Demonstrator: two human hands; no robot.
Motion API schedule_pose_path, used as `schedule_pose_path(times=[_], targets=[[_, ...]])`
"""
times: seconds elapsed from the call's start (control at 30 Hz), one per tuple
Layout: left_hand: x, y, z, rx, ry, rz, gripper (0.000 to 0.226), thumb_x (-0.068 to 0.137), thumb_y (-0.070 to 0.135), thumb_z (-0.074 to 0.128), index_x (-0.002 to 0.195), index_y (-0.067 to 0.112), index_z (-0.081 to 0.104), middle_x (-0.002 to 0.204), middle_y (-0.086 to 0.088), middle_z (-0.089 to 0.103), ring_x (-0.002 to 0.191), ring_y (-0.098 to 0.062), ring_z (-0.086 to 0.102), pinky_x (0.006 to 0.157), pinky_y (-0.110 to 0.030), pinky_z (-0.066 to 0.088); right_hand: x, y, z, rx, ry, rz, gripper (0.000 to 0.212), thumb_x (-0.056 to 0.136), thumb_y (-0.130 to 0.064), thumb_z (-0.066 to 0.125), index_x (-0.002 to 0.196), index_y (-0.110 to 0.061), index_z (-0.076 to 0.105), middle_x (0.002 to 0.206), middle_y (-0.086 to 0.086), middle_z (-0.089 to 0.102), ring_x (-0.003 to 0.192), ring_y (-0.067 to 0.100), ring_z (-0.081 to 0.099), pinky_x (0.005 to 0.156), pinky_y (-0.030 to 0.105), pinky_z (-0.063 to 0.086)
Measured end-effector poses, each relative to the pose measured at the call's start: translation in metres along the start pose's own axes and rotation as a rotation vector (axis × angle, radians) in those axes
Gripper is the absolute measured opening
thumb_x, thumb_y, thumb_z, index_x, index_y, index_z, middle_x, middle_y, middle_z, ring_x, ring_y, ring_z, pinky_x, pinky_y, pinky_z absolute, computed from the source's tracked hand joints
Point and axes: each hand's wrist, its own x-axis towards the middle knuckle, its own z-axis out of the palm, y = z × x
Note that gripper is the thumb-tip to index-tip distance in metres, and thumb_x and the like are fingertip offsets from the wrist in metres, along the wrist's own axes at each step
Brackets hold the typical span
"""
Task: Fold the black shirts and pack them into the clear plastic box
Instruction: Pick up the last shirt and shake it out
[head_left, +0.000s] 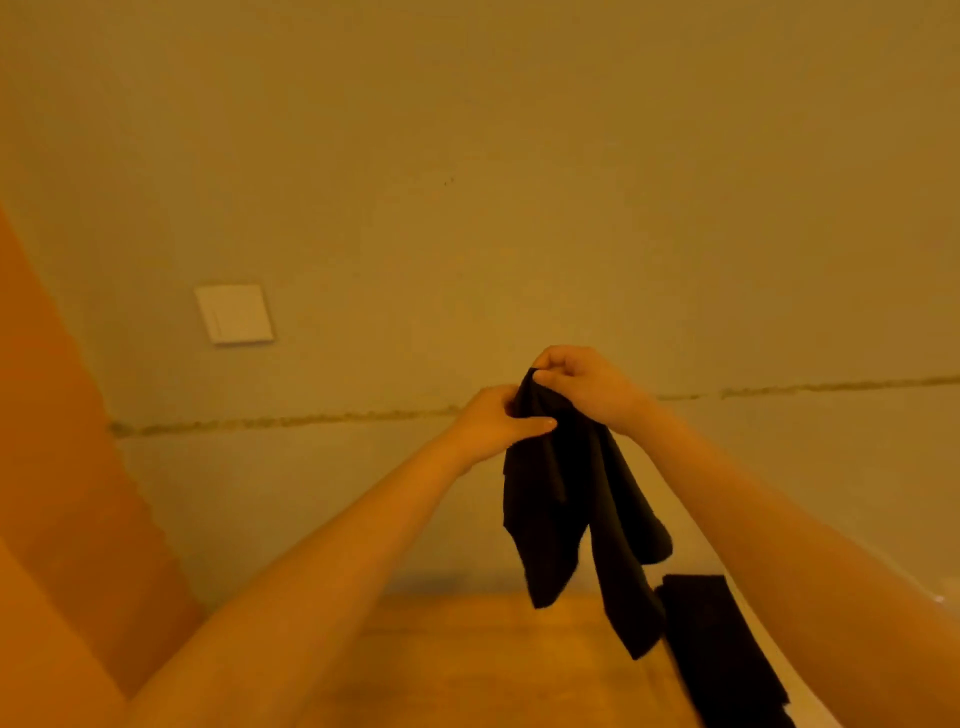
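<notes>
both hands are up in the air in front of the wall (519, 156), and they hold one black shirt (566, 499) between them. the left hand (493, 421) pinches the cloth with its thumb laid across the front and its fingers curled behind. the right hand (576, 382) pinches the top edge just above and beside it, fingers curled round the cloth. the two hands are very close, nearly touching.

i think the shirt is held up high so it can hang loose and open out, and so the hands can find its corners before the folding starts. it is still bunched, not spread flat.

the shirt hangs long and thin. its long way runs from top to bottom, with the top at the hands and the loose ends pointing down toward the wooden table (467, 649). it splits into a few floppy flaps near the bottom.

lower right, a folded black shirt (711, 639) lies flat inside what looks like the clear plastic box (930, 597), though only a bit of its pale rim shows. a white light switch (234, 313) sits on the wall to the left.
</notes>
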Motion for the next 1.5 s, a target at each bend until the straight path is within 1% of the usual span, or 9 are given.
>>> schedule_pose_path(times=[0.07, 0.2, 0.3, 0.43, 0.6, 0.83, 1.0, 1.3, 1.5], targets=[[0.004, 0.007, 0.004, -0.106, 0.104, 0.0, 0.005, 0.09, 0.018, 0.06, 0.091, 0.013, 0.062, 0.081, 0.002, 0.063, 0.075, -0.011, 0.06, 0.063, -0.021, 0.048, 0.003, -0.01, -0.017, -0.026, 0.02, -0.01, 0.017, 0.094, -0.013, 0.05, 0.08, -0.016, 0.06, 0.076, 0.007, 0.063, 0.069, 0.015, 0.058, 0.065, 0.022, 0.047], [0.01, 0.028, -0.011, -0.258, 0.106, -0.011, 0.012, 0.094, 0.022, 0.053, 0.089, 0.018, 0.063, 0.084, 0.001, 0.066, 0.078, -0.012, 0.062, 0.065, -0.025, 0.05, 0.012, -0.024, -0.05, -0.153, 0.07, -0.052, 0.014, 0.094, -0.014, 0.051, 0.082, -0.012, 0.058, 0.069, -0.004, 0.056, 0.064, 0.006, 0.05, 0.054, 0.008, 0.038], [0.015, 0.052, -0.028, -0.21, 0.154, 0.047, 0.021, 0.096, 0.025, 0.05, 0.082, 0.017, 0.064, 0.079, -0.001, 0.064, 0.071, -0.012, 0.06, 0.058, -0.021, 0.047, 0.017, -0.032, -0.07, -0.199, 0.112, -0.083, 0.011, 0.094, -0.013, 0.051, 0.086, -0.011, 0.058, 0.072, -0.004, 0.055, 0.065, 0.003, 0.049, 0.052, 0.006, 0.037], [0.021, 0.086, -0.045, -0.248, 0.133, 0.086, 0.019, 0.095, 0.027, 0.052, 0.087, 0.016, 0.065, 0.085, -0.003, 0.067, 0.079, -0.016, 0.063, 0.069, -0.03, 0.051, 0.024, -0.042, -0.084, -0.121, 0.154, -0.099, 0.013, 0.094, -0.01, 0.05, 0.085, -0.011, 0.059, 0.073, -0.005, 0.056, 0.066, 0.004, 0.051, 0.053, 0.007, 0.038], [0.026, 0.121, -0.057, -0.341, 0.148, 0.072, 0.022, 0.092, 0.03, 0.056, 0.083, 0.01, 0.06, 0.084, -0.005, 0.064, 0.077, -0.015, 0.061, 0.071, -0.028, 0.051, 0.029, -0.045, -0.083, 0.051, 0.159, -0.049, 0.017, 0.094, -0.013, 0.052, 0.08, -0.014, 0.061, 0.075, 0.0, 0.061, 0.07, 0.009, 0.056, 0.065, 0.021, 0.044], [0.032, 0.148, -0.066, -0.42, 0.212, 0.094, 0.024, 0.095, 0.026, 0.052, 0.077, 0.011, 0.054, 0.076, -0.004, 0.059, 0.068, -0.014, 0.058, 0.055, -0.021, 0.051, 0.028, -0.057, -0.066, 0.363, -0.049, -0.098, 0.031, 0.089, -0.031, 0.055, 0.116, -0.018, 0.058, 0.109, 0.002, 0.067, 0.1, 0.017, 0.063, 0.09, 0.035, 0.046], [0.025, 0.144, -0.08, -0.305, 0.217, 0.119, 0.023, 0.094, 0.028, 0.053, 0.079, 0.01, 0.056, 0.079, -0.007, 0.061, 0.069, -0.016, 0.061, 0.058, -0.023, 0.053, 0.03, -0.059, -0.052, 0.417, -0.1, -0.076, 0.01, 0.09, -0.014, 0.056, 0.093, -0.013, 0.066, 0.09, -0.002, 0.071, 0.085, 0.012, 0.067, 0.078, 0.025, 0.052], [0.004, 0.136, -0.129, -0.022, 0.204, 0.092, 0.01, 0.085, 0.017, 0.066, 0.093, 0.012, 0.066, 0.069, 0.005, 0.07, 0.062, -0.008, 0.066, 0.058, -0.02, 0.055, 0.045, -0.082, -0.059, 0.5, 0.018, -0.142, 0.022, 0.094, -0.011, 0.05, 0.075, -0.012, 0.06, 0.056, -0.007, 0.065, 0.051, 0.001, 0.06, 0.049, 0.015, 0.046], [-0.003, 0.131, -0.148, -0.105, 0.297, 0.079, 0.024, 0.093, 0.035, 0.052, 0.092, 0.013, 0.061, 0.088, -0.004, 0.065, 0.079, -0.017, 0.063, 0.073, -0.028, 0.053, 0.044, -0.089, -0.072, 0.366, -0.327, 0.026, 0.01, 0.088, -0.016, 0.057, 0.087, -0.009, 0.064, 0.074, 0.001, 0.071, 0.066, 0.01, 0.068, 0.061, 0.022, 0.055]])
